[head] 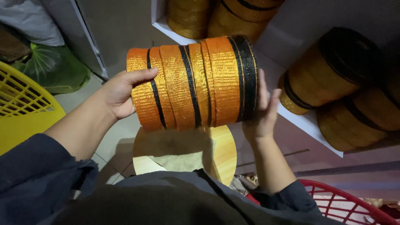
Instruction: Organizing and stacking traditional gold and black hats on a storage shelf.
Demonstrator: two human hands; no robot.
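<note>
left hand [121, 93] and right hand [261, 110] are pressing in from either end on a row of orange ribbon rolls [193, 83], some edged in black, holding the row sideways in the air above a round wooden stool [223, 152]; left thumb is lying over the top of the end roll, right palm is lying flat against the black-edged end, fingers spread. more rolls [329, 75] are sitting on a white shelf [310, 123] to the right. a yellow basket [25, 104] is sitting at far left, a red basket [350, 200] at lower right.
</note>
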